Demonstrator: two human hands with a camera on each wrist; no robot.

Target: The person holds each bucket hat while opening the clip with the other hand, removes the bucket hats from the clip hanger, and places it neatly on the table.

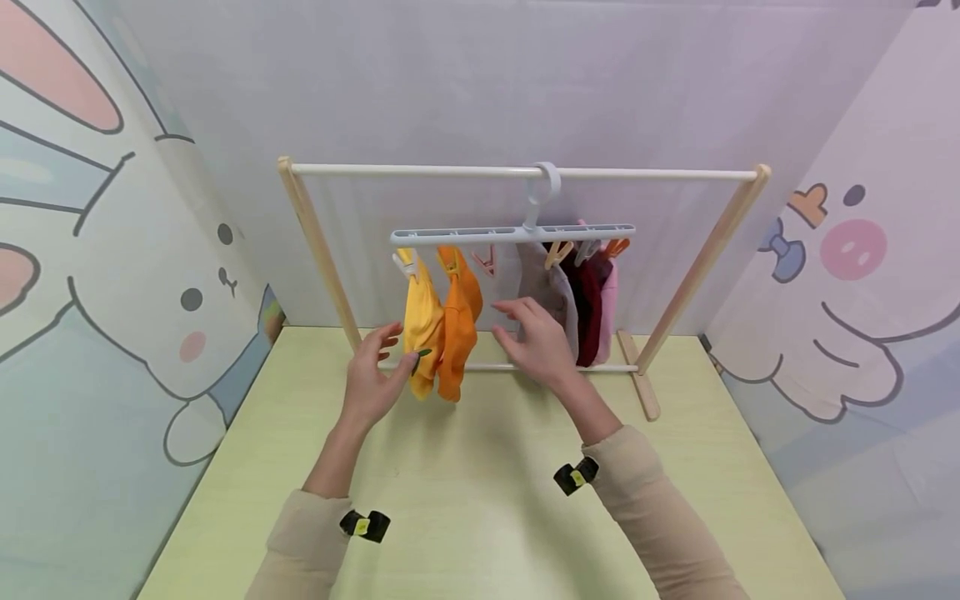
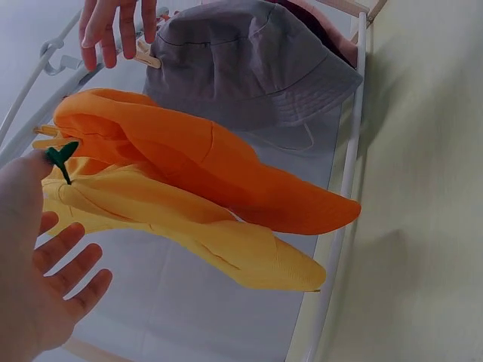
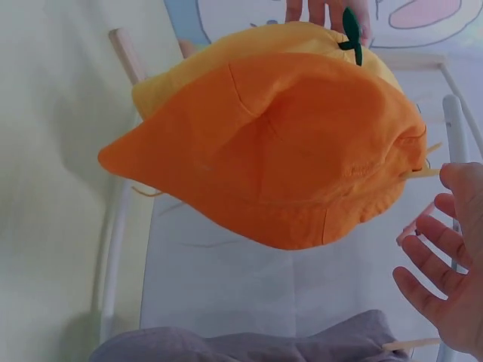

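A yellow bucket hat (image 1: 422, 329) with a small green leaf (image 2: 63, 158) hangs clipped beside an orange bucket hat (image 3: 264, 151). My left hand (image 1: 371, 379) is at the yellow hat's left side, fingers spread. Its thumb lies by the leaf; whether it touches cannot be told. To the right of the orange hat my right hand (image 1: 538, 342) is raised, fingers apart and holding nothing. A grey bucket hat (image 2: 249, 64) hangs behind that hand. Clothespins, among them a yellow one (image 1: 452, 265) on the orange hat, fix the hats to a pale hanger (image 1: 457, 237).
The hanger hooks over the white rail (image 1: 420, 171) of a wooden-legged rack (image 1: 701, 267) on a light table (image 1: 465, 517). An unloaded pink clothespin (image 1: 486, 262) hangs mid-hanger. Dark red (image 1: 588, 308) and pink (image 1: 608, 317) items hang at the right. Cartoon-printed curtains enclose the sides.
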